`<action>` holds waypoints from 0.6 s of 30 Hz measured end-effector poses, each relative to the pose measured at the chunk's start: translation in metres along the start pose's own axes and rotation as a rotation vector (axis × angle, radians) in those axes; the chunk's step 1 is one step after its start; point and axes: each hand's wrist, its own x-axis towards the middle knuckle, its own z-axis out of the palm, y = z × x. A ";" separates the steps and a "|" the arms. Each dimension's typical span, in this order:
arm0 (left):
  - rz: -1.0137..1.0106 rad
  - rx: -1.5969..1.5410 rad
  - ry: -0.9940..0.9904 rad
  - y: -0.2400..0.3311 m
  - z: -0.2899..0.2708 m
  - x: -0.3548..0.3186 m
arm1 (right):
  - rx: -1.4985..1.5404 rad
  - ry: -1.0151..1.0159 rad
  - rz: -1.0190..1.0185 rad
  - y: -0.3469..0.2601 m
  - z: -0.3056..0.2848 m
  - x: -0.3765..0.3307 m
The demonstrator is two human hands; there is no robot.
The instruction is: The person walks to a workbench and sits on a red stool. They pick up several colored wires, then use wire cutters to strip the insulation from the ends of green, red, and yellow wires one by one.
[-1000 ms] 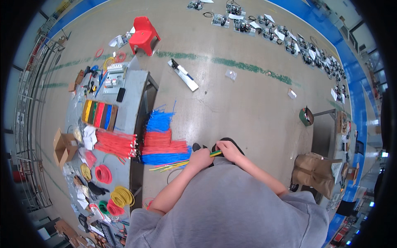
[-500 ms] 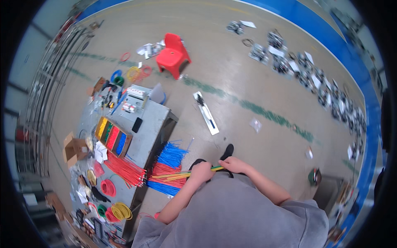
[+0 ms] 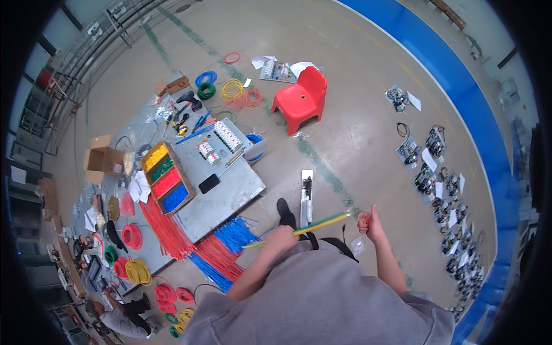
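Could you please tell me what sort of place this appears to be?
Probably an electrical assembly workshop: the workbench bears red wires and what looks like a breaker panel, and wired units stand on the floor.

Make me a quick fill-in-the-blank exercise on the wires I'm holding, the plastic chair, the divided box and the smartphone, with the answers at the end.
The bundle of green and yellow wires is gripped by the person's ____ hand.
The plastic chair is ____ in colour.
The divided box holds yellow, green, red and ____ pieces.
The smartphone lying on the worktable is ____ in colour.

Missing words: left; red; blue; black.
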 end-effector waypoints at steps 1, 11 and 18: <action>0.004 0.016 0.011 0.007 -0.029 0.024 | 0.123 0.065 -0.050 -0.005 -0.018 0.020; -0.263 -0.118 0.096 -0.015 -0.250 0.224 | 0.306 0.922 0.195 0.064 -0.239 0.074; -0.514 -0.474 0.060 -0.052 -0.221 0.342 | -0.541 0.564 0.310 -0.135 -0.267 0.320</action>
